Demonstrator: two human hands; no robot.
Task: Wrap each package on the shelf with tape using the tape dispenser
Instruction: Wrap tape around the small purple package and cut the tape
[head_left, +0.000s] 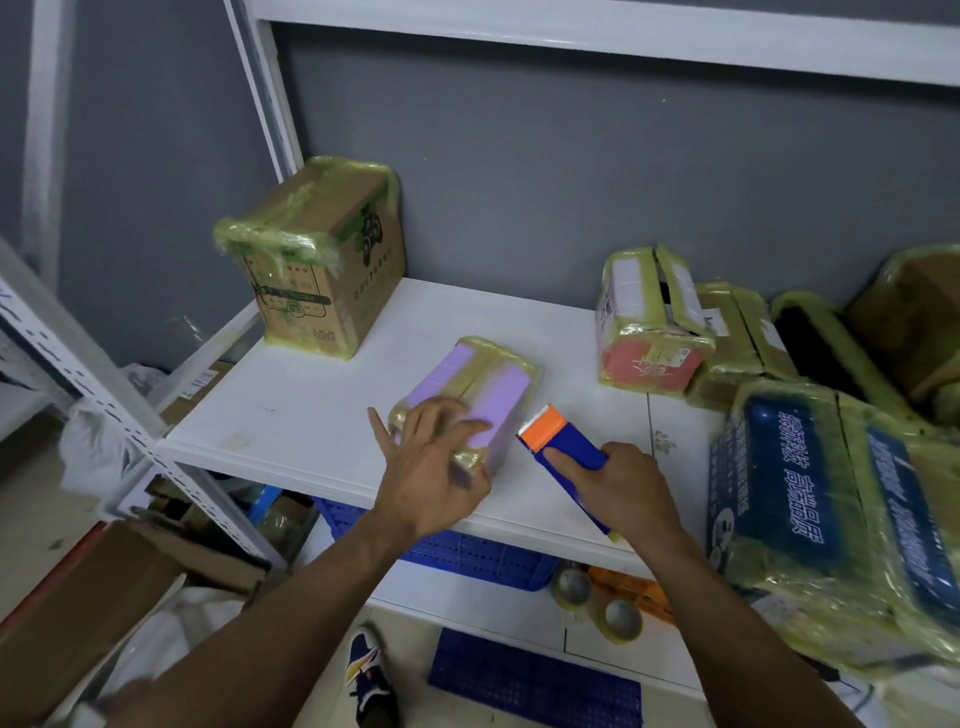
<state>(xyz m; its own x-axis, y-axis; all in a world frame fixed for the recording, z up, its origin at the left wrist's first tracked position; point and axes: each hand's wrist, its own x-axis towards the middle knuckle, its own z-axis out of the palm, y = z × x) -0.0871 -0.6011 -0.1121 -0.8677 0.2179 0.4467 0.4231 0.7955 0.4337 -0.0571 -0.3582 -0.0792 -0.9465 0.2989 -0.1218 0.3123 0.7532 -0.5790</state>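
Your left hand (431, 467) lies spread and flat on the near end of the purple package (493, 389), pressing it to the shelf (301, 415) rather than gripping it. Just to its right, your right hand (621, 491) is wrapped round the tape dispenser (566, 449), orange head leading. The package sits close to the shelf's front edge. A tug on the tape could slide it under your palm or off that lip, since only pressure holds it. Its long axis runs away from you, leaning slightly right. The dispenser's runs forward and left from your right hand, its head aimed at the package's right flank.
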